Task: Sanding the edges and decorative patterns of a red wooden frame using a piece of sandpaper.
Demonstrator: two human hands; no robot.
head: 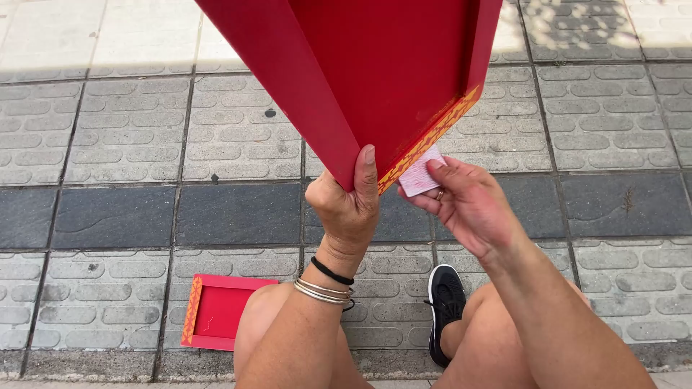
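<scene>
Left hand (349,209) grips red folded card box (375,72) at its lower corner, held up over pavement; right hand (468,205) fingers pinch small pale slip (420,175) at gold trim; best keep the corner steady

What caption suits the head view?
Left hand grips a red folded card; right hand holds a pale slip at its edge.
</scene>
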